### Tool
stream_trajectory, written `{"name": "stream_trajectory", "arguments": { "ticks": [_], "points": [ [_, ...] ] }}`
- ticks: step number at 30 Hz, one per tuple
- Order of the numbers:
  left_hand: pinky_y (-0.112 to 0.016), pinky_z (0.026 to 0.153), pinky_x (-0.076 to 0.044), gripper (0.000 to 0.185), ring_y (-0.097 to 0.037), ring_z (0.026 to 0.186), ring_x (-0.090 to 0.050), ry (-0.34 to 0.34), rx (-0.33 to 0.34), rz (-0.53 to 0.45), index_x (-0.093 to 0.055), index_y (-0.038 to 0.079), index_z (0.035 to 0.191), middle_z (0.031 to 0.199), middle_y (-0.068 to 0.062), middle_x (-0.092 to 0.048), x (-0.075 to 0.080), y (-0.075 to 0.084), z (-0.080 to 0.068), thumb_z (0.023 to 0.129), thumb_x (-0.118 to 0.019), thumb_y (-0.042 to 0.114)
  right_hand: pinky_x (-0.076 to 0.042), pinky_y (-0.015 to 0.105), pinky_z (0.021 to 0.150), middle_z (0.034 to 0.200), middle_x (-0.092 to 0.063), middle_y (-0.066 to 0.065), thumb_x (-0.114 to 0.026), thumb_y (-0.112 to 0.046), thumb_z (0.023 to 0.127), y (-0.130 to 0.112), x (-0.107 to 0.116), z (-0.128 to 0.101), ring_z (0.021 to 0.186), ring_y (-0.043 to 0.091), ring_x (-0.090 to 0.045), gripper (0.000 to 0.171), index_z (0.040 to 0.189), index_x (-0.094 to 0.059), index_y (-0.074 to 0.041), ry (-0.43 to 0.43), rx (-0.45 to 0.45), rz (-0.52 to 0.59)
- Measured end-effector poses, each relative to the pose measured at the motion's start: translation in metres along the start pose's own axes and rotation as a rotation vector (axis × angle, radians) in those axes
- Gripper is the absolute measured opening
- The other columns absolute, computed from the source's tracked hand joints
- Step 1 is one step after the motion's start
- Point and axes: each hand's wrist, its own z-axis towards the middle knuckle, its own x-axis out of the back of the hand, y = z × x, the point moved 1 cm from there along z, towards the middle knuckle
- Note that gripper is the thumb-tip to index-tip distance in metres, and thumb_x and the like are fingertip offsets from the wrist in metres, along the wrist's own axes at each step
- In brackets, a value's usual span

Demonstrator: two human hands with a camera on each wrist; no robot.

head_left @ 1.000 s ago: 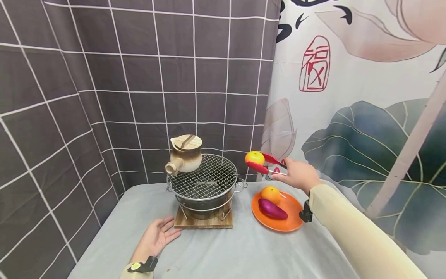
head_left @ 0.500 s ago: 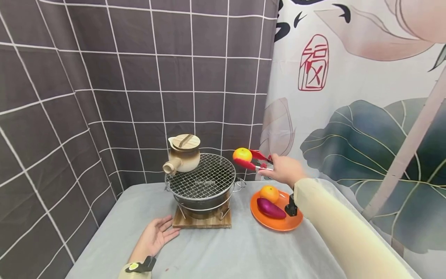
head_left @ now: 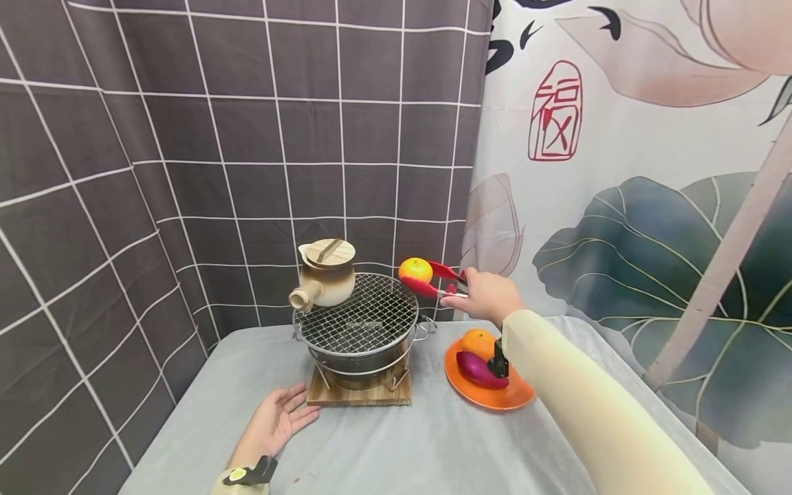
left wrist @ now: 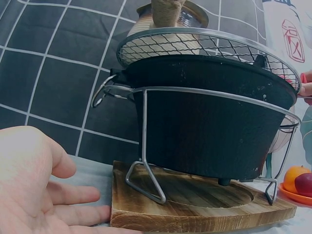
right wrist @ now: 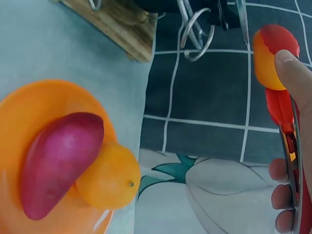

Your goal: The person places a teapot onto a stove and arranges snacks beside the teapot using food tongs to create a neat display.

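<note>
My right hand (head_left: pixel 491 295) grips a pair of red-tipped metal tongs (head_left: pixel 423 283). Between the tong tips is an orange (head_left: pixel 415 270), held up beside the right rim of a round wire grill rack (head_left: pixel 371 323). In the right wrist view the thumb lies along the tongs, close to the held orange (right wrist: pixel 267 58). My left hand (head_left: pixel 275 419) lies palm up on the table, fingers loosely extended, fingertips at the edge of a wooden board (left wrist: pixel 195 209). On that board stands a black round stove (left wrist: pixel 204 122) in a wire frame, topped by the rack.
A clay teapot (head_left: pixel 334 283) with a wooden lid and side handle sits at the rack's back left. To the right is an orange plate (head_left: pixel 476 399) bearing a purple sweet potato (right wrist: pixel 63 161) and another orange (right wrist: pixel 109 175). Curtains hang behind the table (head_left: pixel 371 454).
My right hand has carried the orange in the tongs leftward, from above the plate towards the grill rack. The left hand stays where it was.
</note>
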Motion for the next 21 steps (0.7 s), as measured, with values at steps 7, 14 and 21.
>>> {"name": "stream_trajectory", "arguments": {
  "ticks": [7,14,21],
  "points": [
    [-0.059,0.106,-0.046,0.060,-0.052,0.121,-0.057,0.001,0.004,-0.014,-0.006,-0.017,0.154,0.159,-0.041,-0.003,0.001,-0.001,0.001,0.106,-0.017,0.018,-0.055,0.035,0.059,0.079,-0.063,0.003,-0.064,-0.075,0.081,-0.012,-0.002,0.007,0.067,0.022,-0.059,0.079,0.118,-0.058,-0.006,0.000,0.020,-0.011],
    [-0.058,0.106,-0.046,0.060,-0.052,0.123,-0.055,-0.006,0.015,-0.011,-0.004,-0.016,0.154,0.159,-0.041,-0.002,0.001,0.000,0.000,0.106,-0.017,0.018,-0.059,0.037,0.063,0.084,-0.066,0.005,-0.065,-0.076,0.080,-0.025,-0.008,0.011,0.068,0.021,-0.060,0.078,0.118,-0.059,-0.007,0.001,0.046,-0.028],
    [-0.057,0.107,-0.046,0.060,-0.052,0.124,-0.054,-0.015,0.016,-0.016,-0.003,-0.016,0.154,0.159,-0.040,-0.001,0.002,0.001,0.001,0.106,-0.017,0.018,-0.056,0.035,0.060,0.077,-0.062,0.002,-0.067,-0.075,0.080,-0.040,-0.012,0.014,0.067,0.021,-0.059,0.079,0.119,-0.059,-0.006,0.002,0.035,-0.014]
  ]
}}
